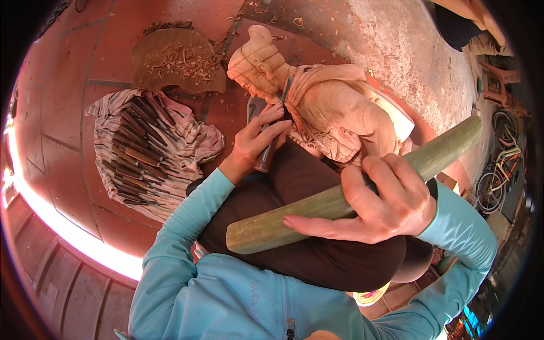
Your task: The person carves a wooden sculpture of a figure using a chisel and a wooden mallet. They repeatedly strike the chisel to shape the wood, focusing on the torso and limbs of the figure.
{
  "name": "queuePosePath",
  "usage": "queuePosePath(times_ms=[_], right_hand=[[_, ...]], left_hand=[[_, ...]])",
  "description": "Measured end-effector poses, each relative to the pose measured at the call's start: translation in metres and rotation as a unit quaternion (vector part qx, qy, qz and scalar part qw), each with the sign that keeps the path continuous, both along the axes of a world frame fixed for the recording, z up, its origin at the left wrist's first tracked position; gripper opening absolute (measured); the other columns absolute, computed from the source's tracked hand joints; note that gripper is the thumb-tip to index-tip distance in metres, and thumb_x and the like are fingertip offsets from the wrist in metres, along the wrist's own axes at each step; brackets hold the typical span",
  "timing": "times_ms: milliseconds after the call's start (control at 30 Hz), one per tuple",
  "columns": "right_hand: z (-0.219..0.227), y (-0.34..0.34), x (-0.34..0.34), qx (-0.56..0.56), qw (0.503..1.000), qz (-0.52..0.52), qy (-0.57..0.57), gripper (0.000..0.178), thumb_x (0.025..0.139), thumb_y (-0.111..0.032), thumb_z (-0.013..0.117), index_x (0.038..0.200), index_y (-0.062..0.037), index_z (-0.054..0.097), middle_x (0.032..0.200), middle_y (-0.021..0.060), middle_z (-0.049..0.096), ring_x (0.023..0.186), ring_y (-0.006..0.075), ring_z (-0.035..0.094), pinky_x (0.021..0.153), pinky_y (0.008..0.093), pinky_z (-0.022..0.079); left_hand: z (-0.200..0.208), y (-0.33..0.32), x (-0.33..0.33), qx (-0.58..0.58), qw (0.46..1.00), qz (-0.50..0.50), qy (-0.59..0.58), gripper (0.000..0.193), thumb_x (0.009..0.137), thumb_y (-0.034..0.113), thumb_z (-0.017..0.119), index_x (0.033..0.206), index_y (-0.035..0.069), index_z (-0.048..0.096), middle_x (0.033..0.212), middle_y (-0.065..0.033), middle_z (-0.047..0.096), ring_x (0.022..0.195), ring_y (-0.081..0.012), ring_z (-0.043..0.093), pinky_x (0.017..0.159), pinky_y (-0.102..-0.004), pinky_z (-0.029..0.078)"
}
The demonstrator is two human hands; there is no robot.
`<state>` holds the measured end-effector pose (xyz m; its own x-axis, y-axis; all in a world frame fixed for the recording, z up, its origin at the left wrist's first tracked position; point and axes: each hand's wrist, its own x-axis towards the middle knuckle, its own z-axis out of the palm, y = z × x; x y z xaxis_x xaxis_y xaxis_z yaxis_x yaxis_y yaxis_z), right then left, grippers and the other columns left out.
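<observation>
A carved wooden statue (340, 107) of a robed figure lies in front of my knees, its head toward the upper left. My left hand (255, 136) is closed round a carving chisel (268, 154), fingers along its dark handle. The chisel's metal blade reaches up to the statue between neck and shoulder, apparently touching it. My right hand (382, 198) grips a long greenish wooden club (283, 226) near its middle, thumb stretched along its lower side. The club is held slantwise above my lap, apart from the chisel, its far end rising to the right.
Left of the statue, a striped cloth (195, 133) on the red tiles bears several carving tools (139, 153). Wood shavings lie on a brown mat (147, 59) beyond. Part of another person (476, 17) shows at upper right, with a bicycle (493, 184) at far right.
</observation>
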<state>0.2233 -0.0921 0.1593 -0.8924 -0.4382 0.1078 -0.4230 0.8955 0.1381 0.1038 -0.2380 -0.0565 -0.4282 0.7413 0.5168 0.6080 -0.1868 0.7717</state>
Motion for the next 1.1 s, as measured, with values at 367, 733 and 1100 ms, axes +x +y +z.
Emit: queuePosePath(times_ms=[367, 733, 1100], right_hand=[[0.0, 0.004, -0.003, 0.046, 0.999, -0.01, -0.026, 0.064, 0.07, -0.028, 0.06, 0.131, -0.0456, 0.048, 0.072, 0.0056, 0.047, 0.061, 0.017, 0.051, 0.051, 0.0266, 0.045], [0.001, 0.012, 0.004, 0.112, 0.99, -0.081, 0.026, 0.038, 0.09, -0.035, 0.057, 0.124, -0.0508, 0.05, 0.082, 0.0096, 0.056, 0.063, 0.0182, 0.051, 0.054, 0.0363, 0.053], [-0.004, 0.014, 0.002, 0.108, 0.986, -0.123, 0.039, 0.039, 0.086, -0.036, 0.06, 0.122, -0.0499, 0.052, 0.078, 0.0075, 0.055, 0.061, 0.0183, 0.051, 0.059, 0.036, 0.055]], left_hand=[[0.007, 0.007, -0.004, -0.022, 1.0, 0.01, 0.016, 0.035, 0.072, -0.001, 0.071, 0.105, 0.007, 0.064, 0.113, -0.0116, 0.058, 0.106, -0.0315, 0.06, 0.093, -0.0397, 0.051], [0.022, 0.011, -0.005, -0.051, 0.998, 0.021, 0.006, 0.034, 0.071, 0.0, 0.072, 0.104, 0.007, 0.063, 0.109, -0.0111, 0.059, 0.099, -0.0302, 0.063, 0.084, -0.037, 0.055], [0.036, 0.017, -0.01, -0.068, 0.997, 0.028, 0.004, 0.033, 0.072, 0.001, 0.07, 0.103, 0.008, 0.063, 0.106, -0.0101, 0.06, 0.093, -0.0286, 0.064, 0.074, -0.0364, 0.056]])
